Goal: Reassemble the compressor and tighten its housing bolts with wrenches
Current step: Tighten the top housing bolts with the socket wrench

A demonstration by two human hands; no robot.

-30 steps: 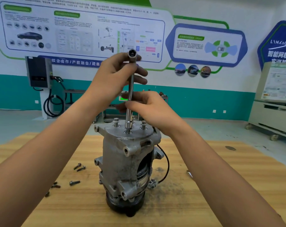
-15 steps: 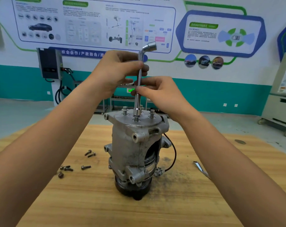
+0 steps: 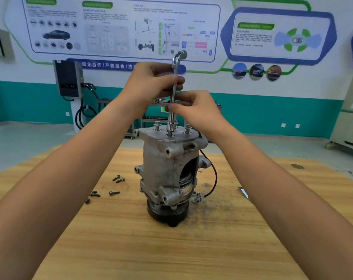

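Head view: the compressor [image 3: 167, 172] stands upright at centre frame on the wooden table [image 3: 171, 251], top cover in place. An L-shaped wrench [image 3: 171, 118] stands vertically on the middle top bolt. The left hand [image 3: 147, 85] curls round its upper shaft, and the right hand [image 3: 200, 114] pinches the shaft lower down. Two neighbouring bolts [image 3: 157, 125] stand proud of the cover, judged not yet tightened. Loose screws [image 3: 114, 193] lie left of the compressor, so fastening appears only partly done.
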